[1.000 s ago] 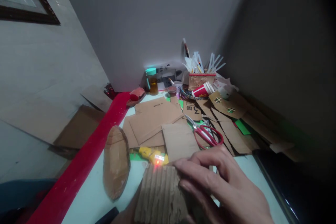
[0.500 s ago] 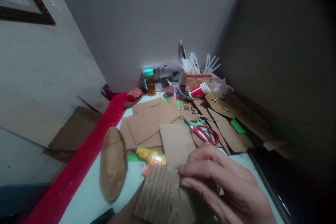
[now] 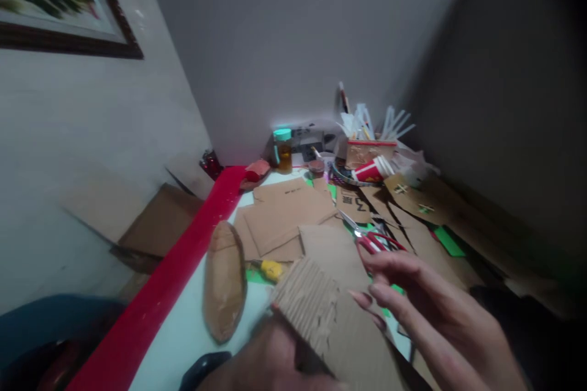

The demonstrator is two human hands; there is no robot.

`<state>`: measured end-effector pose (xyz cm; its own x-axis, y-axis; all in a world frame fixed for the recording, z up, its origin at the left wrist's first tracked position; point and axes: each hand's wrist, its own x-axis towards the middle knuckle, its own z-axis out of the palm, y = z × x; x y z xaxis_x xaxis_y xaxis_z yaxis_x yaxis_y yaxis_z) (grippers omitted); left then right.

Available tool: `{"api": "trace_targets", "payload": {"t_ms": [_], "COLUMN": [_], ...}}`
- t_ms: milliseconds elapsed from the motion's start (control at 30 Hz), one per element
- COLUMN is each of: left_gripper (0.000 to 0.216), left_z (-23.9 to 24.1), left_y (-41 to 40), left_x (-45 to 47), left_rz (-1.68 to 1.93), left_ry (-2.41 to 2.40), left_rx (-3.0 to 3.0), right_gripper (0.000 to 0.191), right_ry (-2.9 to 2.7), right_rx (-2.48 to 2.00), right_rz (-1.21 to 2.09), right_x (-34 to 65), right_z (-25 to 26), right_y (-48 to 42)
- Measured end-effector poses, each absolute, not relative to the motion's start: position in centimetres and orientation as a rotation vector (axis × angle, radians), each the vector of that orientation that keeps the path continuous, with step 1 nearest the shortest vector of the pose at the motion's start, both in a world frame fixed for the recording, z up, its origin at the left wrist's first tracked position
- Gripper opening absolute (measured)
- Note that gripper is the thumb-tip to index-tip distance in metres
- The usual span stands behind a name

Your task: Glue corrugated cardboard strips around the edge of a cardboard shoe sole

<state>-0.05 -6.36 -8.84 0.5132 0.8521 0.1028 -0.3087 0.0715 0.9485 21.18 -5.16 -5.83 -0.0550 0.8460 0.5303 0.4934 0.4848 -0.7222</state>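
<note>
A piece of corrugated cardboard point(image 3: 330, 311), its ridges bared along the upper left, is tilted low in front of me. My left hand point(image 3: 275, 354) grips it from below and the left, with part of the hand hidden behind it. Off the cardboard's right edge is my right hand point(image 3: 444, 311), fingers apart and nothing seen in them. Just beyond those fingers lie red-handled scissors point(image 3: 367, 238), partly covered by the hand. Behind the cardboard a yellow glue gun point(image 3: 271, 270) is mostly hidden. To the left rests an oval, boat-like cardboard shape point(image 3: 224, 284).
Flat cardboard sheets point(image 3: 288, 211) cover the table's middle. Further back stand a teal-lidded bottle point(image 3: 283, 156), a box of white sticks point(image 3: 370, 154) and red paper cups point(image 3: 370, 170). A red strip point(image 3: 183, 256) runs along the left edge. Grey panels point(image 3: 298, 43) rise behind.
My right hand has let go of the cardboard's edge and moved right, fingers spreading. The cardboard has turned and now hides more of the glue gun. The whole view has shifted left.
</note>
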Motion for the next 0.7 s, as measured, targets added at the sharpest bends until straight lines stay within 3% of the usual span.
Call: {"api": "trace_targets", "payload": {"t_ms": [167, 300, 533, 633, 700], "left_gripper": [0.047, 0.033, 0.041, 0.050, 0.041], "left_z": [-7.0, -7.0, -6.3, -6.2, -6.2], "left_y": [-5.2, -5.1, -3.2, -1.4, -0.2], "left_x": [-0.6, -1.3, -6.4, -8.6, -9.9], "left_rz": [0.894, 1.064, 1.201, 1.289, 1.314], "left_ry": [0.593, 0.710, 0.846, 0.904, 1.000], "left_rx": [1.030, 0.841, 0.976, 1.143, 1.238], "right_gripper": [0.010, 0.020, 0.062, 0.056, 0.045], "right_ry": [-1.906, -1.856, -1.904, -1.967, -2.000], "right_rx": [-1.066, -1.165, -1.204, -1.202, -1.180], "right_rz": [0.334, 0.573, 0.993, 1.063, 1.114], "right_x": [21.6, 19.9, 14.0, 11.7, 10.3], "right_z": [-7.3, -7.5, -8.0, -8.6, -8.9], "right_y": [-3.9, -4.9, -6.7, -6.3, -6.0]}}
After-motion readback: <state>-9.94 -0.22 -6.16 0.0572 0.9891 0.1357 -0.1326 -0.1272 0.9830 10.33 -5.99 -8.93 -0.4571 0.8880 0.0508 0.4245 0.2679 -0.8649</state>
